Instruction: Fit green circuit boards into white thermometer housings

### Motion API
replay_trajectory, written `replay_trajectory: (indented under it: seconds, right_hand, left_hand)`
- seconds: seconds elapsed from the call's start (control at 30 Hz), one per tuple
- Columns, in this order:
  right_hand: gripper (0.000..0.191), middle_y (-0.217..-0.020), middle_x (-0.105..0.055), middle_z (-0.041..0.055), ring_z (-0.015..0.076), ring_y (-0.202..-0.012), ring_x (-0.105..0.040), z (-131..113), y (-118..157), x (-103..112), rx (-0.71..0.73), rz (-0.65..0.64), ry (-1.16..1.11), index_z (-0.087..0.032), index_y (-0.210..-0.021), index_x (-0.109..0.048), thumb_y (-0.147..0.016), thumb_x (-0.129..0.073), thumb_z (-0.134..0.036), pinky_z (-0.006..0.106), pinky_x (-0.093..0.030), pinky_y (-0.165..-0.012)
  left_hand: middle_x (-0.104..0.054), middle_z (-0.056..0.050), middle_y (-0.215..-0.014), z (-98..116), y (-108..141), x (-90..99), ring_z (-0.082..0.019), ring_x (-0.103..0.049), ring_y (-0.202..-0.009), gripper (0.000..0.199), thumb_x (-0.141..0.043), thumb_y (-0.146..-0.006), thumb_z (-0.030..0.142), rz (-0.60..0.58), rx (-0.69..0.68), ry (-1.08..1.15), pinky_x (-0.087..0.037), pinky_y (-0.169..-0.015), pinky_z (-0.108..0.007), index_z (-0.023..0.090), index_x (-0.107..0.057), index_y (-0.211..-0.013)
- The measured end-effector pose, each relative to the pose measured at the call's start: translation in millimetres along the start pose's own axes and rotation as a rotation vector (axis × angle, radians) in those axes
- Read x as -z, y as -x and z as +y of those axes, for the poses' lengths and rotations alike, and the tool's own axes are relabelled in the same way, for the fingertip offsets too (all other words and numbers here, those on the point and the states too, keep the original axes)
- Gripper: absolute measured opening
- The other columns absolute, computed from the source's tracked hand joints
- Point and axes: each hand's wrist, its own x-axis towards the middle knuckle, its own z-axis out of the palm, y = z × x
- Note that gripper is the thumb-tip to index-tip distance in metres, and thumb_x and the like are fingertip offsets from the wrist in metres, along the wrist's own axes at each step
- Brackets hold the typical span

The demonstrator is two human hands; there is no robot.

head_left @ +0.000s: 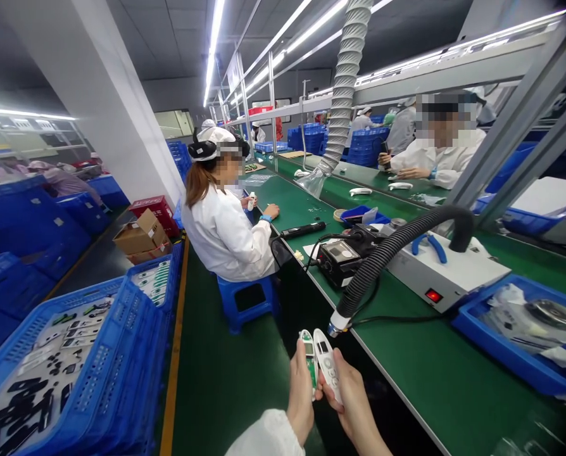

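My left hand (302,387) grips a white casing half with a green circuit board (310,364) inside it. A white front cover (327,366) with a small dark window and round buttons is in my right hand (352,387). Both pieces are tilted upright side by side, close together, over the gap before the bench edge. Just above them is the metal-tipped end of a black flexible hose (340,320). My fingers hide the lower part of each piece.
The green bench (406,354) carries a white box (447,269) with blue-handled pliers (429,246), a black soldering station (342,256) and a blue tray (525,335). Blue crates (116,354) of parts are stacked at left. A co-worker (228,215) sits ahead on a stool; another sits across.
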Motion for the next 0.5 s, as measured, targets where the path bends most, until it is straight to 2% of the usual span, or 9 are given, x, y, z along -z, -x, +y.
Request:
replay_trajectory:
  seconds: [0.17,0.23,0.37,0.5]
  right_hand:
    - [0.056,-0.037,-0.051,0.0016,0.0055,-0.029,-0.036,15.9,8.8,20.8,0.012,0.056,-0.005,-0.012,-0.053,-0.055,-0.069,-0.063,-0.065,0.015,-0.013,-0.031]
    - [0.056,-0.041,-0.054,0.0026,0.0044,-0.03,-0.036,20.3,15.1,26.8,0.018,0.083,-0.003,-0.012,-0.056,-0.056,-0.07,-0.062,-0.066,0.014,-0.015,-0.032]
    - [0.059,-0.037,-0.05,0.0004,0.0029,-0.029,-0.03,19.6,26.6,32.9,0.018,0.133,0.019,-0.012,-0.054,-0.056,-0.071,-0.06,-0.067,0.015,-0.015,-0.032]
    - [0.059,-0.033,-0.044,-0.001,0.004,-0.029,-0.028,11.9,36.3,32.3,0.034,0.161,0.064,-0.014,-0.051,-0.053,-0.071,-0.058,-0.069,0.017,-0.014,-0.033]
  left_hand:
    - [-0.039,0.007,-0.051,-33.4,-2.7,1.9,-0.006,-0.036,-0.039,0.065,-0.039,-0.073,0.081,0.027,0.059,-0.026,-0.019,-0.037,-0.018,0.017,-0.048,-0.077]
    - [-0.038,0.007,-0.053,-41.1,-0.8,3.3,-0.006,-0.036,-0.04,0.064,-0.041,-0.073,0.08,0.05,0.043,-0.036,-0.021,-0.039,-0.018,0.017,-0.048,-0.079]
    - [-0.043,0.007,-0.059,-40.5,8.4,3.1,-0.005,-0.037,-0.046,0.056,-0.059,-0.072,0.069,0.071,-0.025,-0.056,-0.024,-0.043,-0.018,0.017,-0.05,-0.09]
    - [-0.036,0.009,-0.058,-33.8,19.5,-0.6,-0.005,-0.032,-0.048,0.051,-0.071,-0.068,0.058,0.067,-0.037,-0.061,-0.022,-0.043,-0.018,0.017,-0.051,-0.091]
